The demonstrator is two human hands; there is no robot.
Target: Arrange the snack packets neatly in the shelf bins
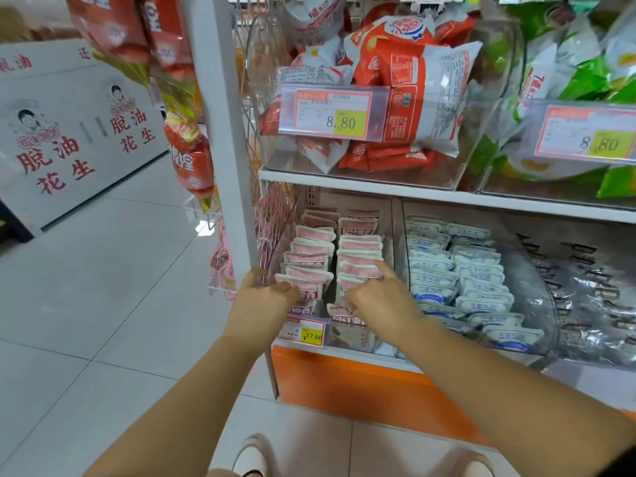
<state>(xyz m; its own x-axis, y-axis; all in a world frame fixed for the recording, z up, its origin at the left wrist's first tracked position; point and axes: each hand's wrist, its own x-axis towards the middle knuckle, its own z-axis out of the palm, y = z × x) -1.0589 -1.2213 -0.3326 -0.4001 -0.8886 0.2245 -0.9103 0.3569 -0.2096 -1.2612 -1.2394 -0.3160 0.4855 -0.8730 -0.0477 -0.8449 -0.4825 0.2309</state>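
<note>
Pink and white snack packets (315, 251) stand in two rows inside a clear bin (275, 235) on the lower shelf. My left hand (263, 304) rests at the front of the left row, thumb and fingers pinching the front packet (309, 282). My right hand (380, 297) lies on the front of the right row (359, 247), its forefinger stretched out over the packets' tops. Both hands cover the front packets in part.
Blue and white packets (457, 266) fill the adjacent bin, silver ones (585, 294) the bin beyond. Upper bins hold red (406, 80) and green (585, 77) bags behind price tags (327, 113). Hanging snacks (189, 160) and a wire rack stand left; tiled floor (103, 304) lies beneath.
</note>
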